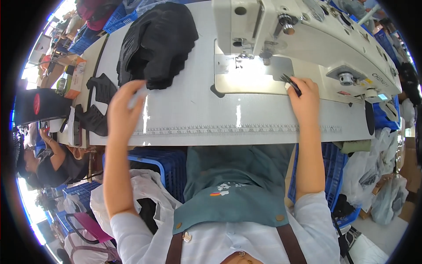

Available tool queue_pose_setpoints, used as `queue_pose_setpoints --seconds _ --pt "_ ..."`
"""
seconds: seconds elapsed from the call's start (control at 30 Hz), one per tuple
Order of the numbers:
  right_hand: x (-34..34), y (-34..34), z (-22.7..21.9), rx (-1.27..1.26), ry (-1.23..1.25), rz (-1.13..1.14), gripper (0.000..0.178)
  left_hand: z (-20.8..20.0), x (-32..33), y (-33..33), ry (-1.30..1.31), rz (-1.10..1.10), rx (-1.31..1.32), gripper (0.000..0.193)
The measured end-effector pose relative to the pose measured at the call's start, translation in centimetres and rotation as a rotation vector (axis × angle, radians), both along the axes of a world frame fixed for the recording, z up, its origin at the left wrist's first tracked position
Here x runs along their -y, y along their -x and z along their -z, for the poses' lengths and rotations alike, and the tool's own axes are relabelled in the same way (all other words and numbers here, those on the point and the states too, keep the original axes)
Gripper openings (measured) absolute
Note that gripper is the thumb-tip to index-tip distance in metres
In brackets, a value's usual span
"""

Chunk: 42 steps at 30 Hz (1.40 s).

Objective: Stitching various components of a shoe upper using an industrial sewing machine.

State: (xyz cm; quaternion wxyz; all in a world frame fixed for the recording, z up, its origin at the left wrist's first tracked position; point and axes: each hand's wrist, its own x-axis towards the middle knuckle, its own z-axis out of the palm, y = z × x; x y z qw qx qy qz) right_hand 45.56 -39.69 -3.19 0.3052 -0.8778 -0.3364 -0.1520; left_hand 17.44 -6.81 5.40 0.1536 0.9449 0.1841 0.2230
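My right hand (306, 97) is closed around small black thread snips (293, 85), their pointed tips over the lit metal plate of the sewing machine (316, 55). My left hand (124, 103), slightly blurred, is open, with thumb and fingers apart. Its fingertips are at the near edge of a thick stack of black fabric pieces (165, 48); whether they touch it I cannot tell. Two loose black cut pieces lie left of that hand: one upper piece (102, 87) and one lower piece (94, 121). No cloth shows under the needle area.
A printed ruler strip (211, 131) runs along the front of the pale table (193, 105). Blue crates (173, 169) and white plastic bags (151, 187) stand below its front edge. Another person (55, 160) sits at the left, beside a black machine part (41, 108).
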Motion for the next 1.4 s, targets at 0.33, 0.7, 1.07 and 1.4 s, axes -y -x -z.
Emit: queue_pose_setpoints --seconds 0.33,0.7,1.07,1.4 --pt "0.2 -0.7 1.4 0.031 -0.046 -0.051 0.028 4.6 9.7 -15.0 0.975 0.085 0.176 0.017" --pt "0.1 -0.4 1.2 0.029 -0.059 -0.071 0.025 -2.0 10.4 -14.8 -0.094 0.196 0.764 0.021" --pt "-0.4 0.0 0.8 0.032 -0.023 -0.058 0.024 -1.5 9.7 -18.5 -0.576 0.110 0.912 0.024" --pt "-0.4 0.1 0.4 0.024 -0.028 -0.052 0.024 -1.1 9.5 -13.8 -0.210 0.142 0.762 0.018"
